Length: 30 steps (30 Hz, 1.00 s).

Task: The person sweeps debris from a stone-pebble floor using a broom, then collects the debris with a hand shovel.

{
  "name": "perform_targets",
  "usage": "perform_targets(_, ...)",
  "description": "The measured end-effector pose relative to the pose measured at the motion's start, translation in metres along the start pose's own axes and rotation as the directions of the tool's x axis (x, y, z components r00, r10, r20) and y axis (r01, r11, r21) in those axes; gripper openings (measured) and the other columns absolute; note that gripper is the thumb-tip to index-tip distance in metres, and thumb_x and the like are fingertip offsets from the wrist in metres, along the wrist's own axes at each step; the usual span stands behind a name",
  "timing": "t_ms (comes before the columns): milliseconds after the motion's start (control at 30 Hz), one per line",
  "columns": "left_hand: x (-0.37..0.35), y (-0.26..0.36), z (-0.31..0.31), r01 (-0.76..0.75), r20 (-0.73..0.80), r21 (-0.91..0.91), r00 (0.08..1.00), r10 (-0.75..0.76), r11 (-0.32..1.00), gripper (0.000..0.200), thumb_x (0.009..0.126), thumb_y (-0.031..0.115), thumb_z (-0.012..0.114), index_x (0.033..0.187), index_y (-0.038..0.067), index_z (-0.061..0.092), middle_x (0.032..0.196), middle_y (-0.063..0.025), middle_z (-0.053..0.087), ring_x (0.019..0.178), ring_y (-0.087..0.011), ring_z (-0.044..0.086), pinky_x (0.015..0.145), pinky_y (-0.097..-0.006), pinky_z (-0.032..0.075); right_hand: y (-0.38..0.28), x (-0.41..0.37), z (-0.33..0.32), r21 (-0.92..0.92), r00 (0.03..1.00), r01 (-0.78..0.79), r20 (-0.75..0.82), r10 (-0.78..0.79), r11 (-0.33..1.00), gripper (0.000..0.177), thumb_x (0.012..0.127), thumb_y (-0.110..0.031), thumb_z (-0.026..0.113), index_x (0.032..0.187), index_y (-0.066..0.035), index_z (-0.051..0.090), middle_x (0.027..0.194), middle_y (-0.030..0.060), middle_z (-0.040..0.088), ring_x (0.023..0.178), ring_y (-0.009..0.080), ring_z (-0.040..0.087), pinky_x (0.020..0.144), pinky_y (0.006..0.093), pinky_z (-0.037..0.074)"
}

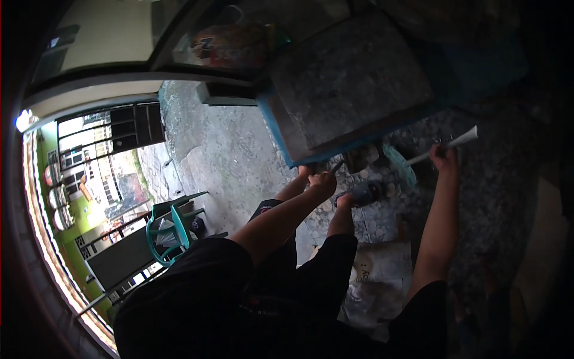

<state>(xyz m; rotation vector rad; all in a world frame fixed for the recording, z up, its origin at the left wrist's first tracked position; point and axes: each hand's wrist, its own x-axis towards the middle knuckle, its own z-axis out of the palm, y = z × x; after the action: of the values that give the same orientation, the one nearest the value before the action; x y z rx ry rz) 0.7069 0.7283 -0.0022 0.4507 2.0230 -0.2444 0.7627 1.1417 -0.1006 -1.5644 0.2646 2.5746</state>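
My left hand (323, 184) is closed round a thin dark stick-like thing (338, 166), whose kind I cannot make out. It is just past the corner of a blue-edged table (290, 157). My right hand (443, 157) grips the pale handle of a tool (422, 158) with a flat turquoise head (399, 164); a white flared end (465, 137) sticks out on the hand's other side. Near the turquoise head sits a dark boxy thing (362, 158), mostly in shadow. Both forearms are bare, reaching out of black sleeves.
The view lies sideways. A dark slab (353, 78) covers the table. Feet, one in a dark sandal (366, 194), stand on pebbled floor. Printed sacking (379, 263) lies nearby. A green plastic chair (170, 230) and a dark gate (134, 127) are at left; a snack packet (230, 46) is above.
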Motion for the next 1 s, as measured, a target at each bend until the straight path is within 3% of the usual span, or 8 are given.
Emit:
perform_targets(67,-0.003,0.004,-0.005,0.02,-0.039,-0.019,0.999,-0.021,1.0,0.028,0.08,0.017,0.05,0.103,0.003,0.058,0.108,-0.0121,0.055,0.101,-0.0313,0.054,0.079,-0.0484,0.04,0.007,-0.028,-0.007,0.056,0.996,-0.058,-0.07,0.062,0.997,0.018,0.076,-0.015,0.059,0.083,-0.001,0.05,0.075,0.0097,0.051,0.066,0.0201,0.052,0.056,0.0279,0.052)
perform_targets(200,-0.005,0.011,-0.017,0.029,-0.008,-0.072,1.0,-0.03,0.997,0.031,0.08,0.018,0.05,0.106,0.002,0.055,0.111,-0.0141,0.053,0.103,-0.033,0.052,0.084,-0.0504,0.038,0.012,-0.072,-0.044,0.041,0.981,-0.182,0.081,0.178,0.982,0.021,0.076,-0.005,0.055,0.097,-0.003,0.052,0.08,0.013,0.053,0.067,0.0196,0.055,0.051,0.0231,0.052)
perform_targets(267,0.01,0.014,-0.009,-0.063,0.025,0.085,0.998,0.061,0.994,0.032,0.082,0.018,0.044,0.106,0.001,0.056,0.112,-0.0159,0.053,0.106,-0.0338,0.05,0.083,-0.0523,0.038,0.03,-0.132,-0.033,-0.237,0.978,-0.199,-0.107,0.178,0.951,0.023,0.077,-0.001,0.053,0.099,-0.005,0.05,0.083,0.0135,0.053,0.06,0.0142,0.053,0.043,0.017,0.046)
perform_targets(467,0.019,0.045,-0.024,-0.102,0.014,0.245,0.995,0.101,0.964,0.032,0.08,0.019,0.049,0.106,0.0,0.052,0.104,-0.0124,0.056,0.096,-0.0311,0.055,0.074,-0.05,0.042,0.036,-0.224,-0.048,-0.632,0.961,-0.023,-0.227,-0.157,0.775,0.022,0.076,-0.002,0.05,0.096,-0.007,0.046,0.079,0.0066,0.05,0.048,0.0058,0.041,0.036,0.0186,0.034)
perform_targets(533,0.017,0.058,-0.032,-0.052,-0.119,0.12,0.991,0.066,0.991,0.036,0.081,0.019,0.047,0.108,-0.004,0.048,0.1,-0.0133,0.058,0.094,-0.029,0.057,0.076,-0.0479,0.041,0.029,-0.24,-0.05,-0.85,0.911,-0.11,-0.293,-0.289,0.515,0.025,0.074,-0.004,0.052,0.098,-0.004,0.045,0.076,0.0053,0.049,0.048,0.0078,0.043,0.036,0.0219,0.034)
perform_targets(733,0.031,0.095,-0.055,-0.146,-0.134,0.183,0.976,0.172,0.972,0.035,0.079,0.019,0.048,0.107,-0.003,0.047,0.097,-0.0132,0.059,0.093,-0.0286,0.058,0.079,-0.0466,0.039,-0.018,-0.234,-0.06,-0.967,0.73,-0.133,-0.244,-0.639,0.218,0.035,0.071,-0.004,0.052,0.104,0.001,0.044,0.07,0.0044,0.048,0.046,0.0109,0.044,0.036,0.0255,0.035)
perform_targets(900,0.046,0.129,-0.062,-0.118,-0.154,0.19,0.977,0.148,0.975,0.029,0.078,0.015,0.051,0.102,-0.001,0.054,0.097,-0.0125,0.058,0.092,-0.0287,0.057,0.083,-0.0458,0.035,-0.081,-0.161,-0.087,-0.981,0.745,-0.176,-0.079,-0.663,-0.082,0.025,0.074,-0.008,0.049,0.095,0.006,0.047,0.059,0.0092,0.051,0.044,0.0166,0.049,0.039,0.0312,0.04)
perform_targets(1000,0.056,0.141,-0.058,-0.104,-0.177,0.283,0.971,0.158,0.954,0.027,0.078,0.013,0.051,0.101,0.0,0.055,0.098,-0.0121,0.057,0.091,-0.0282,0.057,0.08,-0.043,0.035,-0.089,-0.12,-0.082,-0.893,0.661,-0.404,-0.134,-0.738,-0.2,0.019,0.076,-0.008,0.049,0.089,0.006,0.051,0.055,0.0113,0.052,0.043,0.021,0.052,0.042,0.033,0.043)
